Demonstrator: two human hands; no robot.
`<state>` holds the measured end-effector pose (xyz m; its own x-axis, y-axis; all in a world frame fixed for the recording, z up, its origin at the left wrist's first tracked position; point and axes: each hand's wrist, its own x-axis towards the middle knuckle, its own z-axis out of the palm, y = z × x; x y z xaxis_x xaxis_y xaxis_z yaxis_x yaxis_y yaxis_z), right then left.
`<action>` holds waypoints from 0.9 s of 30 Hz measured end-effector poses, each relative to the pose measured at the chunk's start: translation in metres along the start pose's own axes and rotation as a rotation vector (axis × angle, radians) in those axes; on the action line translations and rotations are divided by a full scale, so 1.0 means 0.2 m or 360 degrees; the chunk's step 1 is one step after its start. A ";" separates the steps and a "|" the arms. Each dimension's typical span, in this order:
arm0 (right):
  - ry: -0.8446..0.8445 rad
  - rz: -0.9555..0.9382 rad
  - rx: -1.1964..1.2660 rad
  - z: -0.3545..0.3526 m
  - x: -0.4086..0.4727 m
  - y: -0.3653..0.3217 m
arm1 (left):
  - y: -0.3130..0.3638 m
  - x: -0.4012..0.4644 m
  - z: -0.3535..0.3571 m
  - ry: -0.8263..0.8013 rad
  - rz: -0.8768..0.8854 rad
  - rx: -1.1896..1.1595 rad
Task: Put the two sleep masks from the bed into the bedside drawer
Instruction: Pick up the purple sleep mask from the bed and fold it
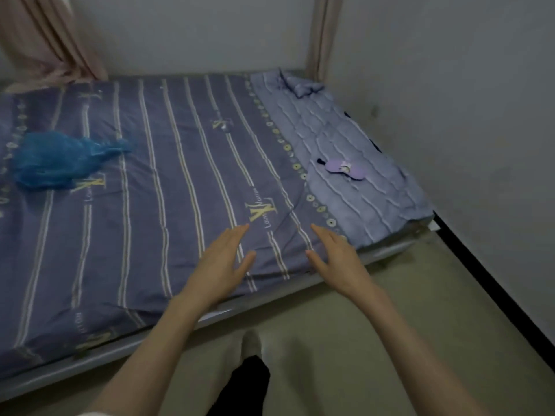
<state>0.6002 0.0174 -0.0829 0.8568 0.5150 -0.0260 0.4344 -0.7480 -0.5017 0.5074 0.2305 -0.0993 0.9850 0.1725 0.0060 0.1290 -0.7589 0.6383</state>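
Note:
A lilac sleep mask (345, 169) with a dark strap lies on the light blue pillow (360, 199) at the right end of the bed. I see only this one mask; no drawer is in view. My left hand (223, 265) and my right hand (336, 256) hover side by side over the near edge of the striped blue bedspread (150, 205), both with flat, spread fingers and holding nothing. The mask lies well beyond my right hand, farther up the pillow.
A crumpled blue plastic bag (60, 159) sits on the left of the bed. A grey wall (465, 115) runs close along the right side. A bed post (322, 34) stands at the far corner, a pink curtain (45, 37) at top left. My foot (252, 346) is on the floor.

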 end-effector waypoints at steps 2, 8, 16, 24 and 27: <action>0.0035 0.0086 0.0033 -0.06 0.08 0.18 | 0.09 0.22 0.10 -0.0041 0.0081 -0.0002; 0.0053 0.0290 0.0023 -0.25 0.51 0.70 | 0.25 0.93 0.41 -0.0244 0.0139 -0.0034; 0.0049 0.0510 0.0047 -0.54 1.08 1.27 | 0.47 1.88 0.68 -0.0373 0.0182 0.0014; -0.0233 0.0546 -0.0155 -0.54 1.61 1.95 | 0.55 2.43 1.17 -0.0528 0.0232 0.0164; -0.0390 0.0484 -0.0230 -0.51 1.88 2.27 | 0.53 2.65 1.39 -0.0483 0.0073 0.0185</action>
<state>1.1473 -0.1720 -0.2315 0.8683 0.3325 -0.3680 0.2209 -0.9236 -0.3133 1.0759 0.0677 -0.2423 0.9771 -0.0453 -0.2080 0.0787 -0.8312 0.5504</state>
